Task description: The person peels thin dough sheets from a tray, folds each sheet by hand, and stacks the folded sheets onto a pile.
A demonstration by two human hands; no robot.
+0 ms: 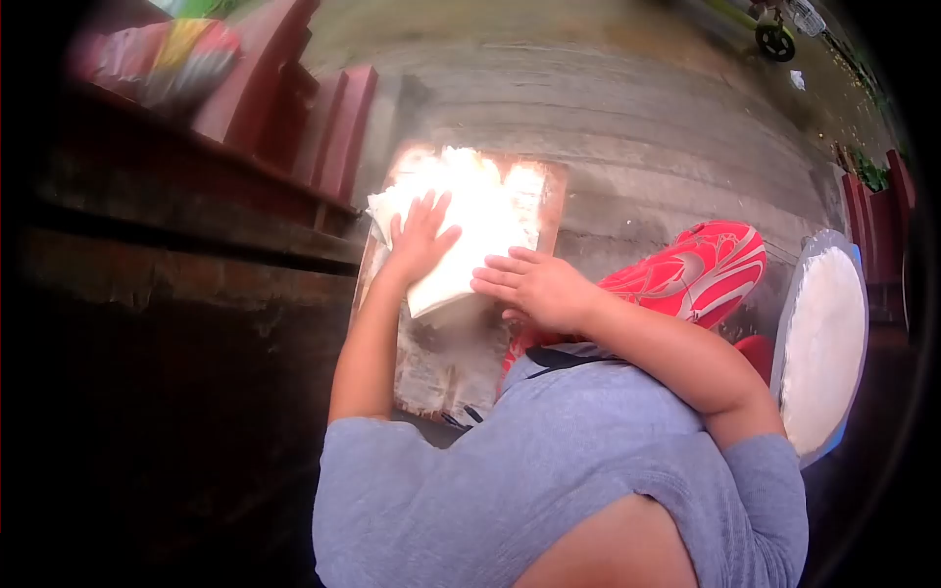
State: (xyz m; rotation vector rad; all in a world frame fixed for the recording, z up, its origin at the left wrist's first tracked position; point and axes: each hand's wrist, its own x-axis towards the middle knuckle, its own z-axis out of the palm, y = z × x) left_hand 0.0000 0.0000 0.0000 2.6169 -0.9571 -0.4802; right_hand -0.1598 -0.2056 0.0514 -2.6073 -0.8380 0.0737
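Observation:
A bright white, soft-looking sheet [446,279] lies on a worn wooden board [431,367] in front of me. Glare washes out much of its surface, so I cannot tell whether it is dough or cloth. My left hand [421,240] rests on its left part, palm down with the fingers apart. At its right edge is my right hand [539,289], fingers stretched out flat towards the sheet and holding nothing. Whether the right fingertips press on the sheet or hover just over it is unclear.
To my right stands a blue-grey oval container [786,338] filled with something white [828,333]. My leg in red patterned cloth [701,274] is beside the board. Dark red wooden posts [348,132] rise at the left. A wheel [774,42] shows far off at the upper right.

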